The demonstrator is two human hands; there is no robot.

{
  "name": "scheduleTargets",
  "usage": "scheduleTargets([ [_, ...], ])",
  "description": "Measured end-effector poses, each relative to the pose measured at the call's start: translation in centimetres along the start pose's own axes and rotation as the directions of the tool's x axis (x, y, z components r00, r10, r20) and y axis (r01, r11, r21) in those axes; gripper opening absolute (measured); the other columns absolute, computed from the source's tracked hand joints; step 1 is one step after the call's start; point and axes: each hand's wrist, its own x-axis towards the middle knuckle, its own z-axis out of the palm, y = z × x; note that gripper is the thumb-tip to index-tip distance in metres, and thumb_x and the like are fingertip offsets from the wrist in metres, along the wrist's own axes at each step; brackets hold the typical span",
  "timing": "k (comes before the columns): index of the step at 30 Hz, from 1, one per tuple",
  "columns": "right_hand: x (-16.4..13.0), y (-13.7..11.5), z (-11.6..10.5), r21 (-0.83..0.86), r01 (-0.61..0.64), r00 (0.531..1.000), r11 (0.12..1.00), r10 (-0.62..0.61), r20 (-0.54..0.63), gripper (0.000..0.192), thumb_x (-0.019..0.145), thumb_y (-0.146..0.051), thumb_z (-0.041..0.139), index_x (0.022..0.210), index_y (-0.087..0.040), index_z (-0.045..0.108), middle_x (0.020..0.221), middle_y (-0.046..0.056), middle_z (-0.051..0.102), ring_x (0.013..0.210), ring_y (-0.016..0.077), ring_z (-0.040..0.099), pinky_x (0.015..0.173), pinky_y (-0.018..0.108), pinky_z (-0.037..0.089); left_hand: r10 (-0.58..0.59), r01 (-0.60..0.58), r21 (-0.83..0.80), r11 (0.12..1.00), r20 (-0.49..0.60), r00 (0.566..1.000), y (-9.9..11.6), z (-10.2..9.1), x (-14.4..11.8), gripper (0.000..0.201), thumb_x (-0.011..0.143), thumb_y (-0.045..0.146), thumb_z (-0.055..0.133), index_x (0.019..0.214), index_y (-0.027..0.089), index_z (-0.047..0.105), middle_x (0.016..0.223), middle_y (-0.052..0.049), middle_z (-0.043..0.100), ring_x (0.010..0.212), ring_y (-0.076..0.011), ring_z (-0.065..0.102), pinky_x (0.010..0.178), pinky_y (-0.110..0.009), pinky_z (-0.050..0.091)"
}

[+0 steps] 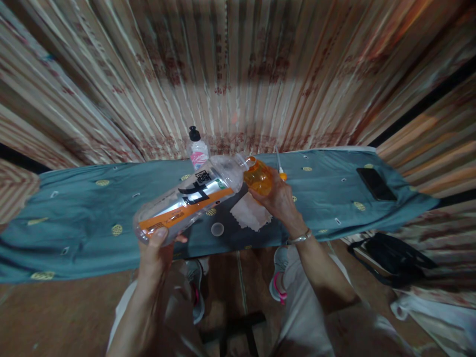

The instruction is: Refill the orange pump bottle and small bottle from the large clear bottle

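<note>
My left hand grips the base of a large clear plastic bottle with an orange and black label, tipped on its side with its open mouth to the right. The mouth meets the rim of a small orange translucent container, which my right hand holds from the right. Both are held just above a table draped in a teal cloth. A round clear cap and a white cloth lie on the table beneath them.
A small bottle with a black cap and pink label stands at the table's back edge. A thin stick with an orange tip lies behind the orange container. A black phone lies at the right end. A dark bag sits on the floor at right.
</note>
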Motion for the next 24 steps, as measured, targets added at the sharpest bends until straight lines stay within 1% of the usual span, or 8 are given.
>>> scheduleTargets([
  [3,0.02,0.03,0.00,-0.008,0.002,1.000,1.000,-0.002,-0.007,0.067,0.084,-0.046,0.076,0.140,-0.017,0.054,0.118,0.019,0.079,0.105,0.0354,0.078,0.087,0.051,0.067,-0.001,0.001,0.013,1.000,0.018,1.000,-0.08,-0.02,0.00,0.051,0.056,0.045,0.088,0.096,0.018,0.075,0.081,-0.005,0.076,0.060,-0.0189,0.067,0.037,-0.023,0.049],
  [6,0.01,0.07,0.08,-0.017,0.011,1.000,1.000,-0.012,-0.024,0.068,0.084,-0.046,0.077,0.139,-0.014,0.054,0.119,0.020,0.078,0.105,0.0352,0.078,0.088,0.050,0.067,0.018,-0.018,0.020,1.000,0.032,0.999,-0.10,0.09,-0.02,0.049,0.058,0.046,0.087,0.096,0.017,0.075,0.079,-0.004,0.075,0.057,-0.0177,0.066,0.037,-0.023,0.050],
  [8,-0.02,0.09,0.16,-0.024,0.015,0.999,1.000,-0.016,-0.030,0.067,0.084,-0.046,0.076,0.139,-0.013,0.054,0.119,0.021,0.078,0.105,0.0352,0.078,0.088,0.049,0.067,0.031,-0.031,0.007,1.000,0.032,0.999,-0.04,0.24,-0.04,0.051,0.056,0.047,0.088,0.095,0.016,0.075,0.079,-0.004,0.076,0.056,-0.0178,0.067,0.036,-0.022,0.050],
  [11,-0.08,0.11,0.24,-0.035,0.005,1.000,0.999,-0.006,-0.028,0.066,0.086,-0.047,0.075,0.139,-0.014,0.053,0.119,0.020,0.078,0.105,0.0353,0.078,0.088,0.050,0.067,0.022,-0.021,-0.024,0.999,0.023,0.999,0.13,0.41,-0.04,0.056,0.053,0.046,0.091,0.097,0.015,0.076,0.084,-0.006,0.078,0.060,-0.0197,0.070,0.035,-0.021,0.050],
  [14,-0.10,0.10,0.19,-0.037,0.001,1.000,0.999,-0.002,-0.016,0.068,0.085,-0.047,0.075,0.140,-0.014,0.052,0.119,0.021,0.078,0.105,0.0361,0.078,0.088,0.051,0.066,0.013,-0.012,-0.030,0.999,0.026,1.000,0.20,0.41,-0.02,0.054,0.052,0.044,0.092,0.095,0.016,0.075,0.081,-0.004,0.077,0.058,-0.0180,0.068,0.035,-0.022,0.051],
  [19,-0.08,-0.05,0.01,-0.027,0.000,1.000,1.000,0.000,-0.010,0.067,0.085,-0.045,0.075,0.141,-0.016,0.052,0.121,0.020,0.078,0.106,0.0354,0.078,0.088,0.050,0.067,0.047,-0.047,-0.001,0.999,0.061,0.997,0.01,0.22,-0.02,0.049,0.059,0.046,0.090,0.094,0.016,0.073,0.087,-0.006,0.075,0.064,-0.0182,0.068,0.038,-0.021,0.051],
  [24,-0.05,-0.20,-0.04,-0.021,0.011,1.000,1.000,-0.012,-0.029,0.064,0.085,-0.046,0.075,0.138,-0.015,0.054,0.120,0.020,0.078,0.105,0.0342,0.078,0.088,0.048,0.067,0.064,-0.065,0.013,0.998,0.072,0.995,0.12,0.36,-0.11,0.047,0.062,0.045,0.088,0.097,0.019,0.072,0.089,-0.004,0.075,0.061,-0.0167,0.066,0.039,-0.022,0.050],
])
